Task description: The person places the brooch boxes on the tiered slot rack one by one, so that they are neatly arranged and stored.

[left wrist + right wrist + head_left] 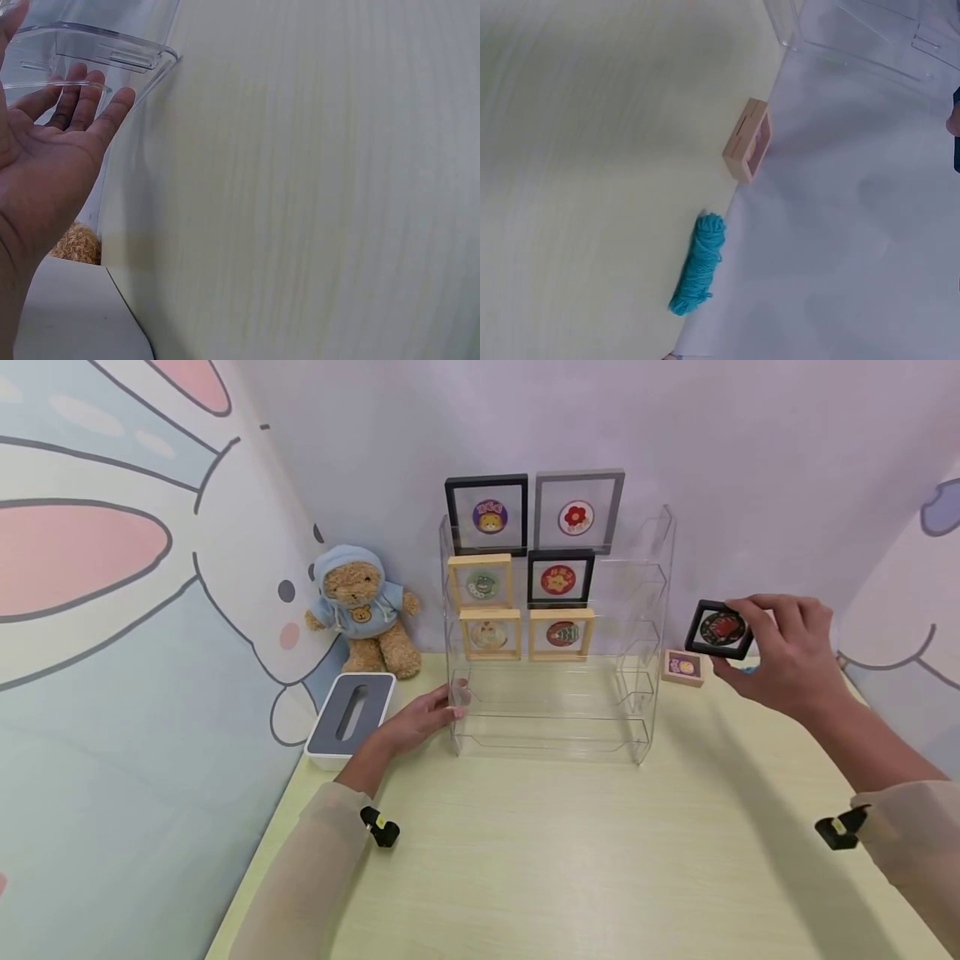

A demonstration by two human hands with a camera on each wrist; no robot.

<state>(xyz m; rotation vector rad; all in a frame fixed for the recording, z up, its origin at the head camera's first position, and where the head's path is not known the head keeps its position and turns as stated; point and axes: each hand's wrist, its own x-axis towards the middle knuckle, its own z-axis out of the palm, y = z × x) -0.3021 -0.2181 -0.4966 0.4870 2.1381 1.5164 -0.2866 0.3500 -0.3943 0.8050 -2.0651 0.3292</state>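
My right hand [795,652] pinches a small black picture frame [718,629] with a dark red round picture, held up to the right of the clear display rack [551,728]. In the right wrist view only a sliver of that frame [957,154] shows at the right edge. My left hand [420,718] rests against the rack's left side near its base, its fingers [84,101] loosely extended in the left wrist view. On the rack's upper tiers stand several frames: a black frame [487,550] and a grey frame [577,550] on top, with black and wooden ones below.
A small wooden frame [682,667] and a teal yarn bundle [699,264] lie right of the rack. Left of it are a white tissue box [351,714] with a grey lid and a teddy bear [363,610] in a blue hoodie. Walls stand behind and beside the table [540,860].
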